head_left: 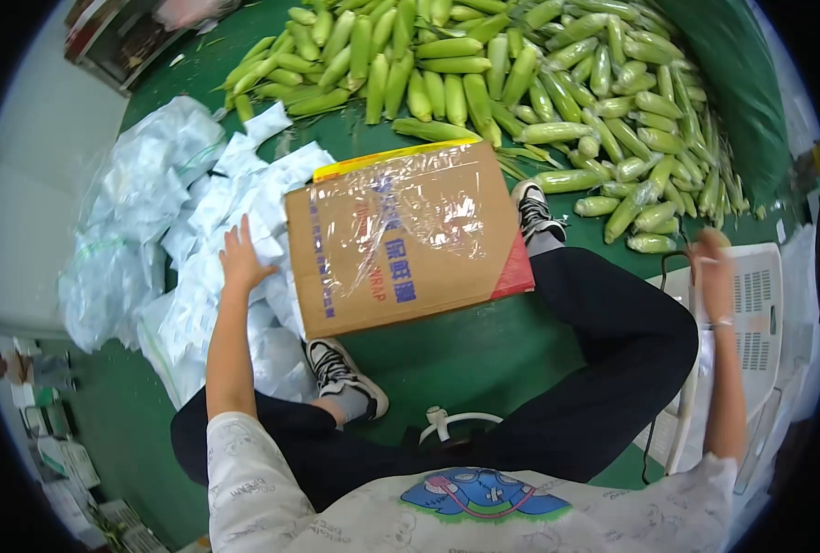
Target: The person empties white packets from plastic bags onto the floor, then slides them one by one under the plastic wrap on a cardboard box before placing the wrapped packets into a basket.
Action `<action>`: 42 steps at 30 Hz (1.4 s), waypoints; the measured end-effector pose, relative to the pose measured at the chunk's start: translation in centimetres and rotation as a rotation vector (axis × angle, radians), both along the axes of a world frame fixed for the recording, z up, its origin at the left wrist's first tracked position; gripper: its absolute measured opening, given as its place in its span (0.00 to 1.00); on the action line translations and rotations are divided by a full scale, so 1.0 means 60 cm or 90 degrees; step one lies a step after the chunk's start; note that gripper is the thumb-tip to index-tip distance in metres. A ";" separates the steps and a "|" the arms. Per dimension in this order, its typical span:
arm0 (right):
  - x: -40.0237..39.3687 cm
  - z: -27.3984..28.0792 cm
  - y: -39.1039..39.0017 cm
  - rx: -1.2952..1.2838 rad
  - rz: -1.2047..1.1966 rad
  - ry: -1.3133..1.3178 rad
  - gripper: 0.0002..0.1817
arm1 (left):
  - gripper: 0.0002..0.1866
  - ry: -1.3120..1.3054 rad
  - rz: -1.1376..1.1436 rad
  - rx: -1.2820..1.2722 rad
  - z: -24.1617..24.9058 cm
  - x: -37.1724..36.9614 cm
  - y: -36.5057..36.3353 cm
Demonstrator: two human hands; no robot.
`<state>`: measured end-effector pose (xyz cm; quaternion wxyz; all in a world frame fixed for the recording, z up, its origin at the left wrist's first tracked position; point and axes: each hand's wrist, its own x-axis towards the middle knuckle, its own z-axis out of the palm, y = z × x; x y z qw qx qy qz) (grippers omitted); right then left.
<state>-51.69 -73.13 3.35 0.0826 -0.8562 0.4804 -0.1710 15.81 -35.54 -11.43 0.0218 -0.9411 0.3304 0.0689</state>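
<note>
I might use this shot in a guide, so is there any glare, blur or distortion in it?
Head view: glare streaks the box's tape; the right hand is motion-blurred; the wide lens bends the edges, and the corners go black.

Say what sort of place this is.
Probably a produce packing area: a heap of green corn lies on the green floor, with some plastic-wrapped cobs, and white packets are piled near a cardboard box.
</note>
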 end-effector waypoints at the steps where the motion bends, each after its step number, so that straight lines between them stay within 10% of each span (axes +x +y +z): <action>1: 0.163 0.029 0.081 0.194 -0.003 -0.013 0.18 | 0.65 0.003 -0.012 0.001 -0.003 0.005 -0.004; 4: 0.349 -0.076 0.148 0.181 0.396 0.076 0.21 | 0.63 -0.002 0.008 -0.051 -0.029 0.035 0.007; 7: 0.444 -0.192 0.154 -0.012 0.527 0.201 0.19 | 0.55 -0.160 0.077 -0.520 -0.009 0.045 -0.021; 11: 0.503 -0.264 0.136 -0.095 0.552 0.250 0.10 | 0.54 -0.110 -0.340 -0.432 0.156 -0.118 -0.198; 14: 0.508 -0.251 0.120 -0.056 0.631 0.254 0.10 | 0.58 0.015 -0.343 -0.379 0.105 -0.197 -0.331; 25: 0.600 -0.169 0.118 0.424 0.266 -0.318 0.11 | 0.61 0.178 -0.580 -0.250 0.004 -0.279 -0.344; 28: 0.641 -0.265 0.105 0.026 0.509 -0.179 0.14 | 0.60 0.217 -0.543 -0.292 0.015 -0.245 -0.306; 31: 0.628 -0.226 0.100 0.040 0.625 -0.097 0.32 | 0.46 0.121 -0.183 -0.406 0.008 -0.238 -0.182; 35: 0.629 -0.206 0.057 -0.174 0.767 0.194 0.59 | 0.30 0.089 -0.050 -0.061 0.013 -0.274 -0.095; 40: 0.661 -0.195 0.049 0.088 0.747 0.330 0.62 | 0.14 0.110 -0.206 0.029 -0.006 -0.247 -0.071; 42: 0.651 -0.202 0.068 0.066 0.649 0.273 0.62 | 0.14 0.605 -0.078 -0.258 0.072 -0.230 -0.086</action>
